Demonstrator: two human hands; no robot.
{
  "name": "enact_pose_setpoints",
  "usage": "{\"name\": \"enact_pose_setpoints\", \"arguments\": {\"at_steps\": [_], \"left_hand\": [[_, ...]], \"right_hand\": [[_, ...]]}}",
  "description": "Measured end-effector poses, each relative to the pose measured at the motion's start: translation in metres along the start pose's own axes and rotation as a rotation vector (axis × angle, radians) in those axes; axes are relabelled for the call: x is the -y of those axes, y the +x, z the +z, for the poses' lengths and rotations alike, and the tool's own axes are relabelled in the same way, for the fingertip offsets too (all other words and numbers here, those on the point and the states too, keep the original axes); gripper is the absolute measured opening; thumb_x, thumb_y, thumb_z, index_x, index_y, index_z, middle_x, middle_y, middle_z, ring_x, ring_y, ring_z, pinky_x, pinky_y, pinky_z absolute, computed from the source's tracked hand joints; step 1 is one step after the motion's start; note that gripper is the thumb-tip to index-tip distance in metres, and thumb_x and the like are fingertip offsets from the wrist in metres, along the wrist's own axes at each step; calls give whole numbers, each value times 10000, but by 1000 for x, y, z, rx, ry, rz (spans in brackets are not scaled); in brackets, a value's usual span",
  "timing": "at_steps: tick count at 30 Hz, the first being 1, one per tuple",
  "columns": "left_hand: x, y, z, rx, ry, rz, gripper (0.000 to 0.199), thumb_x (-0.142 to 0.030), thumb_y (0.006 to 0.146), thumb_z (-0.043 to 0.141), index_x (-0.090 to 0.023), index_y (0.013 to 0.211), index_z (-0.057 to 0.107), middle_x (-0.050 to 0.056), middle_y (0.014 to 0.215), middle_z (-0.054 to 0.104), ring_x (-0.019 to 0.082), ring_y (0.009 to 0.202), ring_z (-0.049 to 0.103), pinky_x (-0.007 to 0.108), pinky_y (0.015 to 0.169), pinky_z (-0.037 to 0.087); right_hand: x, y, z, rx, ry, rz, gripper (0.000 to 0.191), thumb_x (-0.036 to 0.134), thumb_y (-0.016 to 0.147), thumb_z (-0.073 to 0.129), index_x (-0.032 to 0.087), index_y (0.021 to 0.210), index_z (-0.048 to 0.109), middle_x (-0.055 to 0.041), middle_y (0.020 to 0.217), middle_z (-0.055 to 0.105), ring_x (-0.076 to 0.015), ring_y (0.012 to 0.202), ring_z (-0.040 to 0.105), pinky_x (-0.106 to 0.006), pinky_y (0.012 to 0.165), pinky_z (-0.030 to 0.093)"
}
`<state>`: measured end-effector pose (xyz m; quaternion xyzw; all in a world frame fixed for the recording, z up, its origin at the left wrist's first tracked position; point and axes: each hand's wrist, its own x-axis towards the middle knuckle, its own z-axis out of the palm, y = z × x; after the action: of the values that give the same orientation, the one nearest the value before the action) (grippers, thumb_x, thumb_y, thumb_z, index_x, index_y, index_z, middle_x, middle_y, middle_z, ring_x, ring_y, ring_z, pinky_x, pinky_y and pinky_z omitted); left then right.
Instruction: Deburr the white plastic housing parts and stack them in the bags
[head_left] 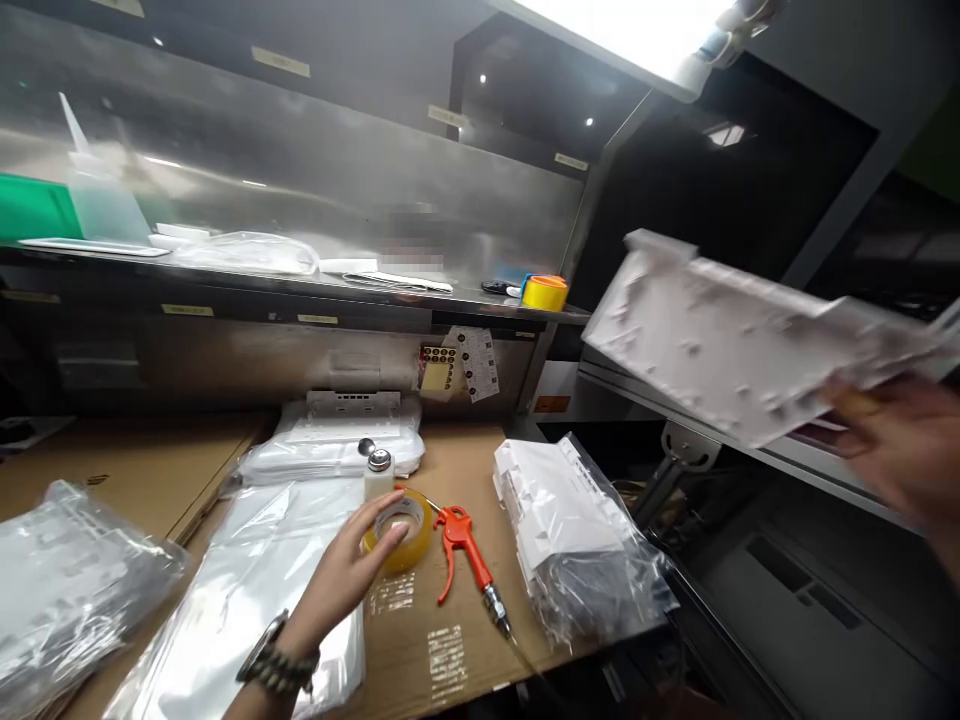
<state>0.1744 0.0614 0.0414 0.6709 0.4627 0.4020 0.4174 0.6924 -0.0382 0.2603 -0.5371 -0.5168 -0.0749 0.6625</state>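
My right hand (pixel 892 430), blurred, is raised at the right with its fingers closed on the edge of a white plastic panel (pixel 697 340). The panel is tilted in the air and its moulded side, with small bumps and a raised rim, faces me. My left hand (pixel 356 560) lies over the left side of a roll of yellowish clear tape (pixel 412 545), thumb and fingers apart; I cannot tell how firmly it touches the roll. Just right of the roll lies an orange air blow gun (pixel 461 545). Behind it stands a small metal-topped bottle (pixel 379 475).
Clear plastic bags (pixel 255 580) lie left of the tape. Bagged white panels (pixel 559 520) sit at the cardboard's (pixel 465 440) right edge, others (pixel 67 590) at far left. A metal shelf (pixel 262 285) carries a squeeze bottle (pixel 105 200) and a yellow tape roll (pixel 545 292).
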Motion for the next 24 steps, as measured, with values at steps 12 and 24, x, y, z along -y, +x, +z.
{"name": "enact_pose_setpoints", "arguments": {"at_steps": [12, 24], "left_hand": [[-18, -120, -126, -380, -1319, -519, 606, -450, 1004, 514, -192, 1542, 410, 195, 1212, 741, 411, 1082, 715, 598, 814, 641], [13, -169, -160, -451, -1415, -402, 866, -435, 965, 600, -236, 1627, 80, 198, 1275, 680, 399, 1041, 712, 538, 776, 637]], "right_hand": [[102, -267, 261, 1105, 504, -290, 395, 205, 1043, 473, 273, 1418, 577, -74, 1400, 667, -204, 1336, 603, -399, 1140, 497], [124, -333, 296, 991, 516, -3, 393, 203, 1011, 495, 295, 1375, 611, -35, 1381, 677, -222, 1293, 630, -377, 1101, 508]]}}
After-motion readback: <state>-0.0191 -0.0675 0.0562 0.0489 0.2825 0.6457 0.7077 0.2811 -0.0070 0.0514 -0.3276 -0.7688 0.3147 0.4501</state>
